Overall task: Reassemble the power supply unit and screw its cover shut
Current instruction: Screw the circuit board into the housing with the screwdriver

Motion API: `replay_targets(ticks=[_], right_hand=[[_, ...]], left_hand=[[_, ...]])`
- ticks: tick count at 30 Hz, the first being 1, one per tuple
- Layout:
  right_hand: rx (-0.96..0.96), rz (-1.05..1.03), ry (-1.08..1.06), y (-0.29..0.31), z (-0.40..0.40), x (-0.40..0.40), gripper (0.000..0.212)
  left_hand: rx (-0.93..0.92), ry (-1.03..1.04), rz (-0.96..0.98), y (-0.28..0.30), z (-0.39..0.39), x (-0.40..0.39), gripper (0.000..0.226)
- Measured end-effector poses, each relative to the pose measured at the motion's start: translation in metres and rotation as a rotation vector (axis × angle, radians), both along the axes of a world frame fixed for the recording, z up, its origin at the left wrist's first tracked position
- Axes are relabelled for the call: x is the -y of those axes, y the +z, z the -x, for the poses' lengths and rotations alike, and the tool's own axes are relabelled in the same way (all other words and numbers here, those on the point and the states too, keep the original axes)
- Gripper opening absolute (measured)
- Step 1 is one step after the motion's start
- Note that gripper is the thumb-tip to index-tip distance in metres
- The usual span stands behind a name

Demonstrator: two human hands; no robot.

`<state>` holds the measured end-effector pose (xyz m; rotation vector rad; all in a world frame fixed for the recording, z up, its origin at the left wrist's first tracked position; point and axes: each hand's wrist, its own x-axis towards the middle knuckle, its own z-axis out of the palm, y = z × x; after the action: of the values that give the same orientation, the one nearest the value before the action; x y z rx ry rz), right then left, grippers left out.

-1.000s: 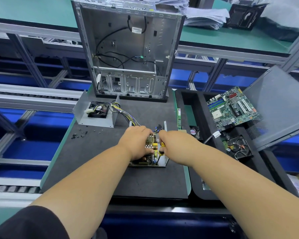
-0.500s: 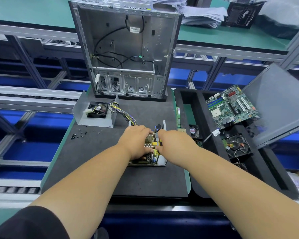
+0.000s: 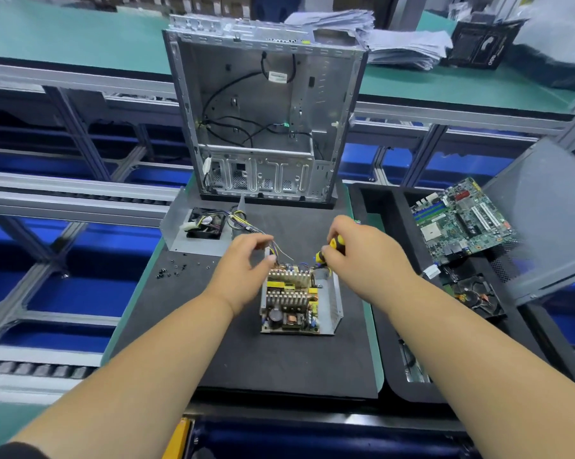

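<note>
Both hands had lifted clear of the board since a moment before, and suddenly the whole power supply base (image 3: pixel 299 299) was on show where it had been covered. From the head view, it sat on the dark mat (image 3: pixel 279 366) at the centre, open-topped, heatsinks and yellow parts exposed, its metal tray wall standing up along the 3 o'clock side. The left hand (image 3: pixel 243 270) hovered at the base's 10 o'clock corner, fingers curled, fingertips pinching the wire bundle (image 3: pixel 279 251) that ran off toward the cover. The right hand (image 3: pixel 359 253) was at 1 o'clock of the base, wrapped round the yellow-and-black screwdriver (image 3: pixel 329 250), the tool slanting down toward the base's far right corner; whether the tip touched metal, I could not tell.

At 10 o'clock on the mat lay the power supply cover (image 3: pixel 196 230), a bent grey shell with the black fan inside it. Loose black screws (image 3: pixel 173 270) were scattered just below it. At 12 o'clock stood the open computer case (image 3: pixel 266 127), upright. Out at 3 o'clock a motherboard (image 3: pixel 458 220) rested tilted in the black tray (image 3: pixel 385 226), with a grey side panel (image 3: pixel 544 220) leaning beyond it.
</note>
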<state>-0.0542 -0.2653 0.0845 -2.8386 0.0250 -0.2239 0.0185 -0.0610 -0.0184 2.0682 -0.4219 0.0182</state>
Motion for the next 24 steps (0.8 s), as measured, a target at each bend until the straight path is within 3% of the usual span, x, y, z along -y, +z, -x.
replay_targets(ticks=[5,10,17,24], right_hand=[[0.078,-0.313,0.02,-0.008,-0.018,-0.025,0.002],[0.028,-0.599,0.008,-0.025,-0.042,-0.061,0.007],[-0.074,-0.635,0.047,-0.045,-0.079,-0.102,0.008],[-0.124,-0.63,0.026,-0.062,-0.097,-0.116,0.008]], left_hand=[[-0.067,0.185,-0.029,-0.004,-0.004,-0.063,0.024],[-0.133,0.387,-0.075,-0.012,-0.011,-0.119,0.022],[-0.19,0.439,-0.192,-0.027,-0.028,-0.158,0.021],[-0.133,0.284,-0.419,-0.044,-0.045,-0.131,0.014]])
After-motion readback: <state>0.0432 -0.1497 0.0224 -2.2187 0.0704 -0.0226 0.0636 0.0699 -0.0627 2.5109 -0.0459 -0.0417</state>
